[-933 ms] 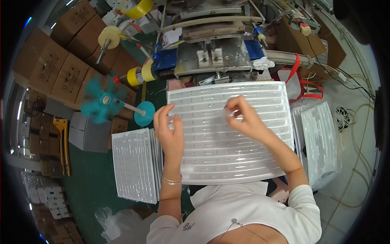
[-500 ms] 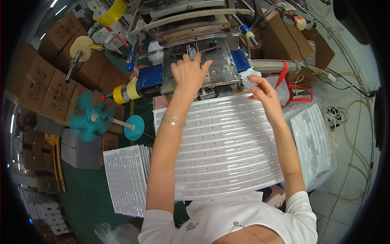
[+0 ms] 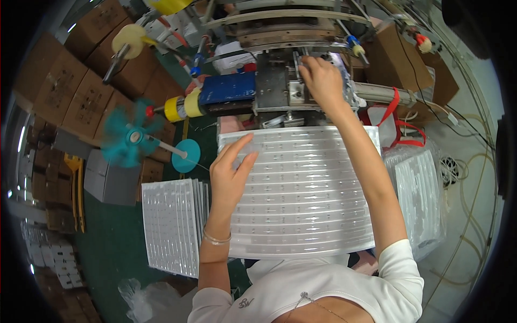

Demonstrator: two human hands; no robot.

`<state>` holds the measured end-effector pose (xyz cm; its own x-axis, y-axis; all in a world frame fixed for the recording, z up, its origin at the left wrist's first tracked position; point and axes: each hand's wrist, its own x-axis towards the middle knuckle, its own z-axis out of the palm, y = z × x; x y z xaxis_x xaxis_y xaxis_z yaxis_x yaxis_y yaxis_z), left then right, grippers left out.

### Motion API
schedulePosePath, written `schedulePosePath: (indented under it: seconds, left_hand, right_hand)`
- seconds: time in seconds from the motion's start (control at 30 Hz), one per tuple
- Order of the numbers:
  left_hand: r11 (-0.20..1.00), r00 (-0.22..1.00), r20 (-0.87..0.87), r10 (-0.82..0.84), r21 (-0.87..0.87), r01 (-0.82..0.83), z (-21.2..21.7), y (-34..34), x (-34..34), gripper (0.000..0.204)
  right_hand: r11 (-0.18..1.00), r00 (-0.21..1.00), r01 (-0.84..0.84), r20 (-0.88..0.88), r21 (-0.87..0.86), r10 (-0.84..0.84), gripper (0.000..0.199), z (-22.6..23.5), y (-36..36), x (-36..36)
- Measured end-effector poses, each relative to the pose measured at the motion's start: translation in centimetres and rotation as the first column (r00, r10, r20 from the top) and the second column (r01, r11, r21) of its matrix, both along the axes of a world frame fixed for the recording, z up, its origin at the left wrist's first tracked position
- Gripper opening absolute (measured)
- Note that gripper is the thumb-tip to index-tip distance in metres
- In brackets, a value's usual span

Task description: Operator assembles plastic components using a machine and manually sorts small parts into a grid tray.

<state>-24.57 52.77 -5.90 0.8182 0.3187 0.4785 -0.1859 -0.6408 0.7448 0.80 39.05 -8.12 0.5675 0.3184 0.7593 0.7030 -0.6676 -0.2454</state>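
Left hand: left hand (image 3: 230,171) lies flat, fingers spread, on the left part of the clear ribbed plastic tray (image 3: 307,194).
Right hand: right hand (image 3: 323,81) reaches up into the grey metal machine (image 3: 280,89); its grip is hidden.
Tray: spans the lap, below the machine.
Left side: stack of similar white trays (image 3: 172,226); teal spinning fan (image 3: 126,139).
Right side: bagged trays (image 3: 417,194).
Background: brown cardboard boxes (image 3: 70,91).

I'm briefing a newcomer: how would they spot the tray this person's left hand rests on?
Start at the grey metal machine. Directly below it lies a wide clear ribbed plastic tray, with the left hand flat on its near-left part. Unlike the stacks of similar trays on either side, it lies single and crosswise.
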Motion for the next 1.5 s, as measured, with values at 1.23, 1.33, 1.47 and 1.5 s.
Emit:
schedulePosePath:
  seconds: [1.23, 1.33, 1.47, 1.5]
  left_hand:
    - [0.917, 0.929, -0.366, 0.048, 0.384, 0.104, -9.2, -3.0, -17.4, 0.031]
    - [0.842, 0.919, -0.393, -0.024, 0.488, 0.230, -8.3, -2.7, -17.1, 0.032]
    - [0.804, 0.847, -0.529, -0.058, 0.479, 0.354, -8.8, -1.6, -17.7, 0.036]
    - [0.804, 0.830, -0.552, -0.080, 0.457, 0.381, -8.9, -1.2, -17.8, 0.035]
  right_hand:
    - [0.550, 0.237, -0.787, -0.688, 0.278, 0.686, 0.027, -4.3, -4.2, -25.4]
    - [0.721, 0.271, -0.560, -0.732, 0.408, 0.625, 0.030, -2.8, -5.9, -22.5]
    - [0.809, 0.353, -0.470, -0.764, 0.354, 0.539, 0.026, -1.6, -8.9, -19.7]
    - [0.850, 0.316, -0.394, -0.817, 0.350, 0.483, 0.020, -1.6, -9.4, -19.0]
